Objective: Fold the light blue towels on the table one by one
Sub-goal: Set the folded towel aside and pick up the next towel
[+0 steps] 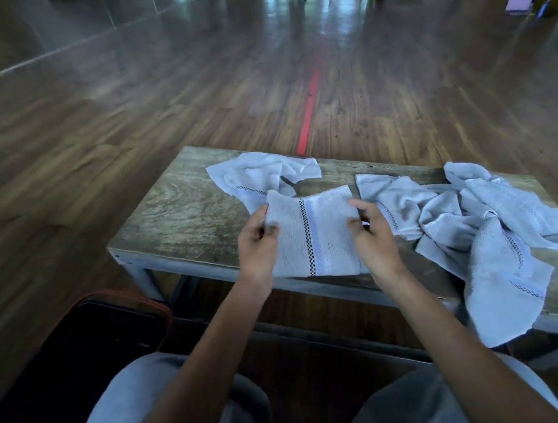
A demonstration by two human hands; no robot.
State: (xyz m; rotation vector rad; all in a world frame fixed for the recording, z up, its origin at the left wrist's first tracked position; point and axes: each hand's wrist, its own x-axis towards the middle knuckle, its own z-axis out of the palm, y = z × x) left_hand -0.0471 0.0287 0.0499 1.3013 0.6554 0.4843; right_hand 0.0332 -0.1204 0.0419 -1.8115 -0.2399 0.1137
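A light blue towel (311, 235) with a checkered stripe lies partly folded near the front edge of the low wooden table (174, 215). My left hand (257, 244) pinches its left edge near the far corner. Its right edge is pinched by my right hand (371, 232). Behind it a crumpled light blue towel (260, 175) lies at the table's far side. A heap of several more light blue towels (485, 224) covers the right part of the table, one hanging over the front edge.
A dark bag with a reddish rim (87, 334) sits on the floor at the left of my knees. Red tape (309, 115) runs along the wooden floor beyond the table. People's legs stand far off at the back.
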